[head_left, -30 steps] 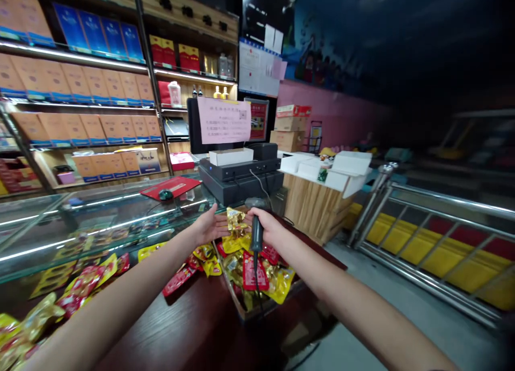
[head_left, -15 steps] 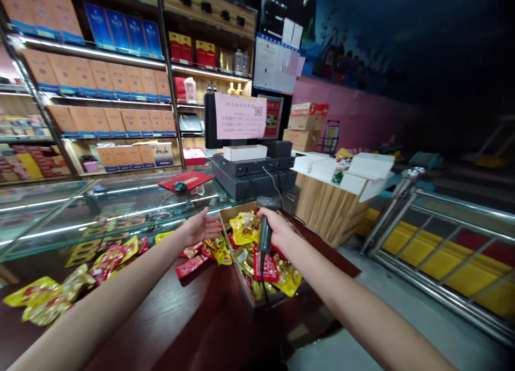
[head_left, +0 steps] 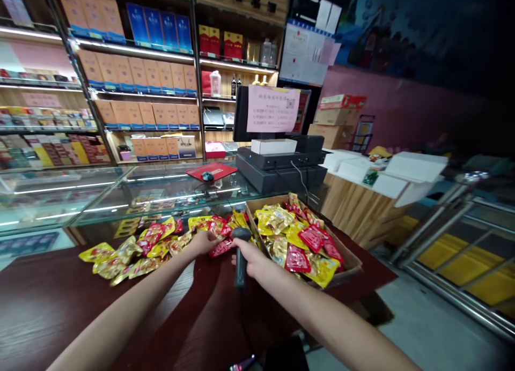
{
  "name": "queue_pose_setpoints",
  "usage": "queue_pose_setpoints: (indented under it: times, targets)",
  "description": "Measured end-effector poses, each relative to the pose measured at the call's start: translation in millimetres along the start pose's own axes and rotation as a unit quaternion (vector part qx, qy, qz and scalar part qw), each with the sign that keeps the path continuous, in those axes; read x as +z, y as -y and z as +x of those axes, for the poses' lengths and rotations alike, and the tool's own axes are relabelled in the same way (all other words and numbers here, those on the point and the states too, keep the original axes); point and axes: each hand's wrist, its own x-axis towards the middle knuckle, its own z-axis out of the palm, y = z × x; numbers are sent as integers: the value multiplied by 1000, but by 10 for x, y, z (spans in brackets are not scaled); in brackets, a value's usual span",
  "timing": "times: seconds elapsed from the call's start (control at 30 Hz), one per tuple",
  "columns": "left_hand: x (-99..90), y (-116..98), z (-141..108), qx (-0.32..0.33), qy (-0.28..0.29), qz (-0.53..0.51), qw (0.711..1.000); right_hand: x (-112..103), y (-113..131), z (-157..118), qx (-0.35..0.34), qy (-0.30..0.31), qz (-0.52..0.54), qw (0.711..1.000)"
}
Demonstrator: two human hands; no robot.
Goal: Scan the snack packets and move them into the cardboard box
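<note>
My right hand [head_left: 251, 258] is closed round the handle of a dark barcode scanner [head_left: 240, 264], held over the table just left of the box. Its head is close to a red snack packet [head_left: 220, 247] at the front of the loose pile. My left hand [head_left: 204, 243] has its fingers bent together at that packet's left edge and seems to pinch it; the fingertips are partly hidden. Loose yellow, gold and red packets [head_left: 151, 239] lie in a row to the left. A cardboard box [head_left: 354, 262] at the right is heaped with similar packets.
Behind the brown table [head_left: 161, 317] runs a glass display counter [head_left: 104, 199], with a mouse [head_left: 207, 176] on a red mat. A cash register [head_left: 277, 170] with a screen stands beyond the box. A metal railing [head_left: 438, 237] is at the right.
My right hand has carried the scanner left, from above the box to beside the red packet. My left hand, spread before, has closed its fingers at that packet. The view has turned left.
</note>
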Motion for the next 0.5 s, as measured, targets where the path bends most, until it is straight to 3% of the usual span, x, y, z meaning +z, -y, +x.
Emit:
queue_pose_setpoints:
  times: [0.13, 0.23, 0.33, 0.43, 0.5]
  targets:
    - [120, 87, 4, 44, -21, 152, 987, 123, -153, 117, -1, 4, -2, 1000]
    - [141, 83, -20, 0, 7, 132, 991, 174, -165, 161, -10, 4, -17, 1000]
    - [74, 60, -75, -46, 76, 44, 995, 191, -138, 136, -26, 8, -34, 999]
    - [-35, 53, -86, -68, 155, -147, 975, 215, -62, 91, -54, 27, -45, 997]
    - [-91, 60, -31, -43, 138, -223, 964, 252, 20, 94, -81, 43, -51, 994]
